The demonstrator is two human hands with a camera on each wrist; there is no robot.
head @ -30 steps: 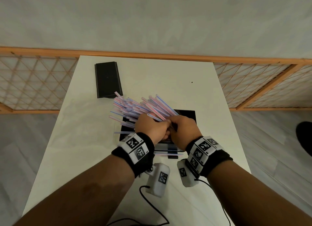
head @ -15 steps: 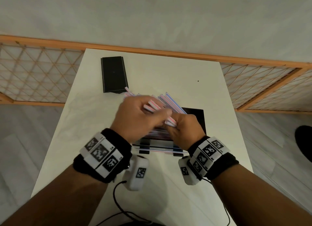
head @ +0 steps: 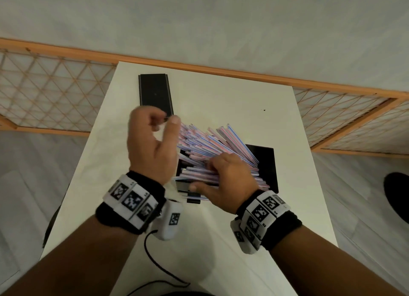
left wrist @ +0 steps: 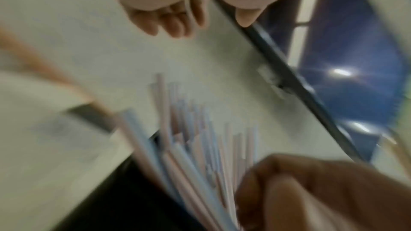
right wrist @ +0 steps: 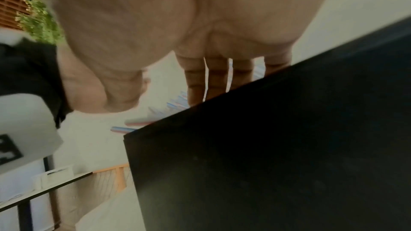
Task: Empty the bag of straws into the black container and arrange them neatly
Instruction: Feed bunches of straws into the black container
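Here the white surface (head: 221, 92) carries a black container (head: 269, 163) toward its near right, and a flat black lid-like panel (head: 155, 94) lies well apart at the far left. A fanned bundle of pink-and-blue striped straws (head: 212, 143) sits in and over the container, its far ends splayed up and leftward past the rim, while a few straws poke out over the near edge. The right hand (head: 225, 180) lies on the near part of the bundle with straight, spread fingers pressing down, gripping nothing. The left hand (head: 152, 140) hovers just beside the splayed ends, fingers loosely curled and thumb raised; it holds nothing that can be made out. No bag is visible.

The straws look very light, thin and smooth, so they will likely slide over one another and scatter if nudged singly, and crush if squeezed hard. The better hold is probably a gentle cupped grip round the bundle's middle, with the other palm tapping the loose ends flush.
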